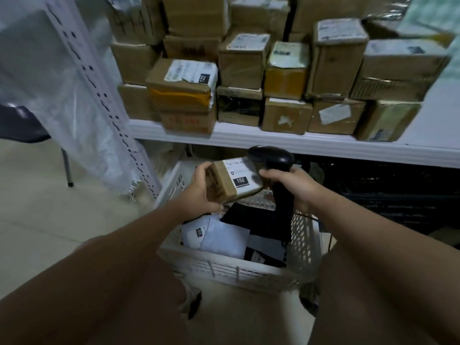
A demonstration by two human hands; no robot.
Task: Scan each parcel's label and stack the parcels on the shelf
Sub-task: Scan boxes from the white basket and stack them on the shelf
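both arms reach over the basket point(239, 271). left hand point(199, 189) fingers grip a box point(232, 181), label up, so the scanner point(273, 163) gripped in right hand point(293, 185) can read it below the shelf point(249, 138).

The left hand point(199, 189) held a small brown box point(232, 181). The right hand point(292, 186) gripped a black scanner point(276, 170) above a white basket point(234, 268).
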